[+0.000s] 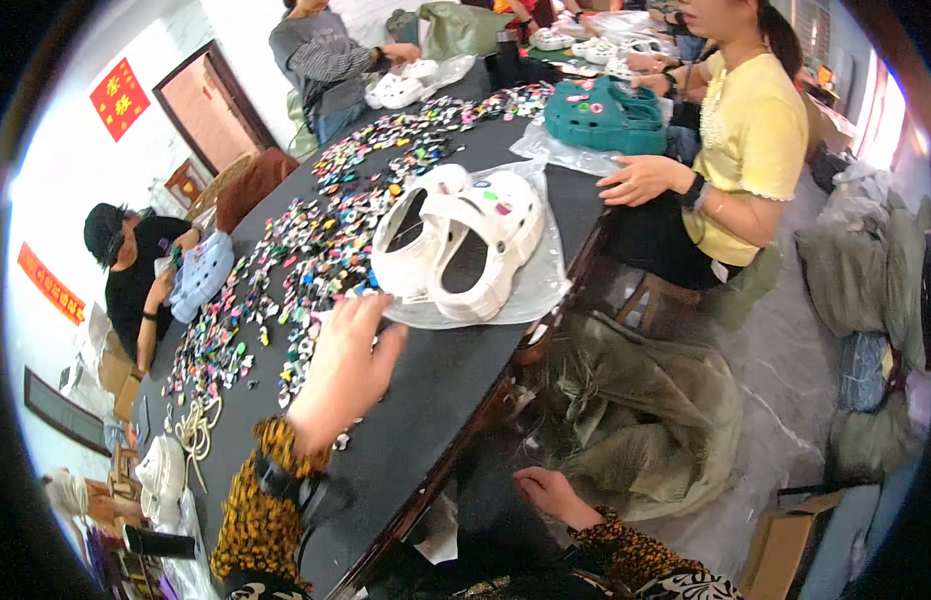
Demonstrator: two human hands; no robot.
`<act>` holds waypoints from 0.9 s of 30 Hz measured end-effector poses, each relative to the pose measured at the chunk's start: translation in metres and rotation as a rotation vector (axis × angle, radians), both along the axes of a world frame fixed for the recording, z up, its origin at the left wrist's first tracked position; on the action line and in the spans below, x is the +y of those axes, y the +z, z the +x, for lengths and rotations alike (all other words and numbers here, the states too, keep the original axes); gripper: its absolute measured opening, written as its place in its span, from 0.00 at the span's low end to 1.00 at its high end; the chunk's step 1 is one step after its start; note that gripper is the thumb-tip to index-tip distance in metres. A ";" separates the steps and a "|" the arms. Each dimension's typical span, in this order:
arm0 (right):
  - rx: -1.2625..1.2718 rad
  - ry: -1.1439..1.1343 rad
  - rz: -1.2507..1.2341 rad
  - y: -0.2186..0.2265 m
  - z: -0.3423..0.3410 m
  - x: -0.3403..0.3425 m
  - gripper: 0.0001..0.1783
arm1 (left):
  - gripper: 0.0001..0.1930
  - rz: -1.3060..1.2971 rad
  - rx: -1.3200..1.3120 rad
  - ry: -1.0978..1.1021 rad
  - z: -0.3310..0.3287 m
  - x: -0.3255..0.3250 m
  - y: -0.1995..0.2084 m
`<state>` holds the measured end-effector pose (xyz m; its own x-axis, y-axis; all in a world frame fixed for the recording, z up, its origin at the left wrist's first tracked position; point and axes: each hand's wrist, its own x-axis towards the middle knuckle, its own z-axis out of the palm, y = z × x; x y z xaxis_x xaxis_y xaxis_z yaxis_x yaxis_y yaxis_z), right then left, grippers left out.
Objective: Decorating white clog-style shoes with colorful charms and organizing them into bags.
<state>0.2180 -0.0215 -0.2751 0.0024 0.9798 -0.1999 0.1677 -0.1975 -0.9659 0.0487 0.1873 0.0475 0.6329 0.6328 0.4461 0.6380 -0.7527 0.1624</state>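
Note:
On the black table, a pair of white clogs [465, 235] rests on a clear plastic bag [540, 290], with a few colourful charms on one toe. My left hand [347, 365] is just on the near side of the clogs, open, fingers stretched and thumb apart, over the edge of the loose charms [315, 240]. I see nothing held in it. Low beside the table edge is my right hand [550, 495], its fingers curled in. Whether anything lies inside them is hidden. The closest thing to it is a large olive-green sack [645, 420] on the floor.
At the right, a person in yellow [750, 130] sits by teal clogs [605, 115]. A person in black [135, 260] holds a light-blue clog [202, 277] across the table. White clogs [162, 480] and cord [195, 435] lie at the left. A cardboard box [785, 545] stands lower right.

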 end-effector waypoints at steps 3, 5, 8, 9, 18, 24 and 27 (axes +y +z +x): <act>0.003 0.161 0.137 0.014 -0.007 0.015 0.14 | 0.16 -0.386 0.062 -0.067 -0.053 -0.069 0.012; -0.072 0.264 0.259 0.014 -0.018 0.026 0.14 | 0.14 -0.484 0.166 -0.155 -0.090 -0.114 0.015; -0.180 0.423 0.320 0.014 -0.034 0.038 0.14 | 0.14 -0.871 0.131 0.014 -0.137 -0.176 0.003; -0.222 0.476 0.252 0.012 -0.041 0.037 0.14 | 0.15 -0.957 0.086 0.087 -0.150 -0.198 -0.001; -0.832 0.923 -0.018 0.045 -0.096 0.012 0.27 | 0.17 -1.436 -0.529 0.694 -0.236 -0.347 -0.046; -0.978 1.019 -0.034 0.056 -0.118 0.007 0.27 | 0.15 -1.324 -0.794 1.357 -0.303 -0.492 -0.139; -1.006 0.941 0.074 0.039 -0.103 0.004 0.28 | 0.16 -1.611 -0.448 1.399 -0.339 -0.533 -0.182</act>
